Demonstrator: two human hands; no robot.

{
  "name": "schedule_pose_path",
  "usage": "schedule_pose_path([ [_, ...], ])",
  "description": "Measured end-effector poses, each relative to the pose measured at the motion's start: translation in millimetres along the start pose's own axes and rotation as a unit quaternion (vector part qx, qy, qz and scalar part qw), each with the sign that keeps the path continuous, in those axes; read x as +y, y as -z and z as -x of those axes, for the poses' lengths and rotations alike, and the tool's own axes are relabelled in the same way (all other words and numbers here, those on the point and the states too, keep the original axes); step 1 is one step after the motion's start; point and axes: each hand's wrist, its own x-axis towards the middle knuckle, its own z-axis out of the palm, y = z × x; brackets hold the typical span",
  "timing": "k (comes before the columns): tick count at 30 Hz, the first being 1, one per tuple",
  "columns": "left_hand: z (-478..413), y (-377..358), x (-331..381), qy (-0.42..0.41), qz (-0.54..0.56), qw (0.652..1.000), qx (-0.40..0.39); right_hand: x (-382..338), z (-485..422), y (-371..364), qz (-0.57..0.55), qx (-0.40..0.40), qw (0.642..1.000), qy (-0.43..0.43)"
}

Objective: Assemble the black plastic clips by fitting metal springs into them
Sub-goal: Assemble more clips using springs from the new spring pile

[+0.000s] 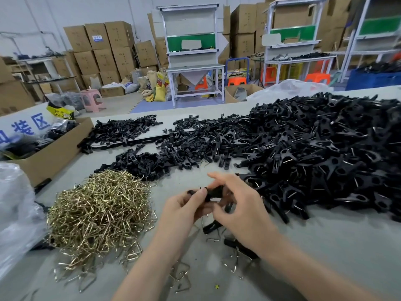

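Note:
Both hands meet over the grey table point(325, 246), a little above its surface. My left hand point(184, 210) and my right hand point(238, 205) together pinch a black plastic clip point(213, 191) between their fingertips. Whether a spring sits in it is hidden by the fingers. A heap of brass-coloured metal springs point(99, 209) lies to the left of my hands. A large pile of black clips with springs fitted point(314, 153) spreads to the right. Smaller heaps of bare black clip halves point(141, 161) lie beyond the springs.
A few loose springs point(180, 276) and clip halves point(211, 227) lie under my wrists. An open cardboard box point(50, 153) stands at the left, a clear plastic bag point(15, 213) at the left edge. Workbenches, stools and stacked cartons fill the room behind.

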Motion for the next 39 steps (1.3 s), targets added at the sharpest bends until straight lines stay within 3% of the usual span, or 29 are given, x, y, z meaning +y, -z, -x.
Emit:
schedule_pose_path([
  [5, -4, 7, 1, -0.017, 0.041, 0.999, 0.016, 6, -2, 3, 0.038, 0.071, 0.995, -0.057],
  [14, 0, 9, 1, -0.039, -0.087, 0.995, -0.036, -2, -6, 15, -0.165, 0.117, 0.972, -0.12],
  [20, -1, 10, -1, -0.06, -0.106, 0.992, -0.01, 0, -5, 13, -0.16, 0.086, 0.973, -0.14],
  [25, 1, 9, -1, -0.062, -0.082, 0.992, -0.066, 1, -6, 15, -0.091, 0.088, 0.984, -0.121],
  [32, 4, 8, 2, -0.05, -0.098, 0.989, -0.095, 1, -7, 14, -0.145, 0.0, 0.976, -0.165],
  [39, 5, 9, 1, -0.062, -0.166, 0.978, -0.113, 0, -6, 13, -0.23, -0.001, 0.957, -0.178],
])
